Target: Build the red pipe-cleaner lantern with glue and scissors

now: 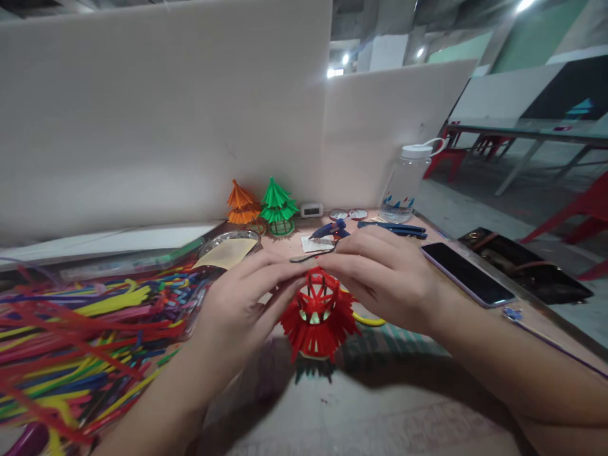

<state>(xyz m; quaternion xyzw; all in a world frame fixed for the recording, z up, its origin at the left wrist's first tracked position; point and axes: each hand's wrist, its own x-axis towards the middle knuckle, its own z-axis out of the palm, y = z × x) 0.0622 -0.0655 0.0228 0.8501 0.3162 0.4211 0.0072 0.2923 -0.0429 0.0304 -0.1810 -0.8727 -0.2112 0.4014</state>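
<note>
A small red model (317, 329) made of plastic strips, with a fringed skirt and an open lattice top, stands upright on the table before me. My left hand (251, 294) is at its upper left, fingers closed on the top edge. From the other side my right hand (384, 272) grips the upper right of the same model, its fingertips bent down behind the rim. A thin dark strip (306, 258) shows just above the fingertips; I cannot tell whether either hand touches it. Part of a yellow ring (370, 320) peeks out beneath my right hand.
Loose coloured strips (95, 342) cover the left side. Behind stand an orange model (243, 204), a green model (278, 206), a small digital clock (311, 210) and a blue glue gun (332, 229). Rightward are pliers (394, 228), a water bottle (406, 183) and a phone (465, 273).
</note>
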